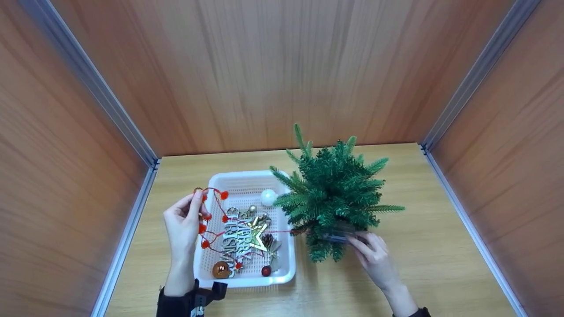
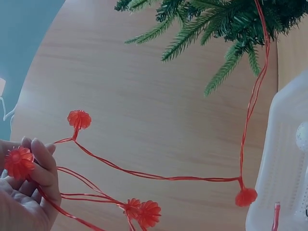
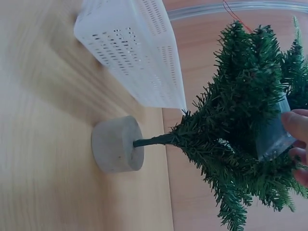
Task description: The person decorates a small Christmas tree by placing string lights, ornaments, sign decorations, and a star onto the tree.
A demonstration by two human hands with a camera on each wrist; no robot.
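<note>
Light wrangling

Left hand (image 1: 185, 222) pinches the red light string (image 1: 225, 218) by the left edge of the basket (image 1: 291, 259), probably dodging snags. Right hand (image 1: 373, 254) grips a clear case (image 3: 274, 139) at the tree (image 1: 330, 189) beside the basket's right edge, likely steadying it.

A black sleeve (image 1: 169, 306) is worn on the left arm (image 1: 179, 273). By that wrist (image 1: 177, 287), a chunky black gadget (image 1: 218, 290) with a small silvery patch (image 1: 198, 311) is worn too. A bit of dark sleeve (image 1: 421, 313) can be seen on the right arm (image 1: 402, 300). Bare fingers (image 2: 44, 155) are shown.
</note>
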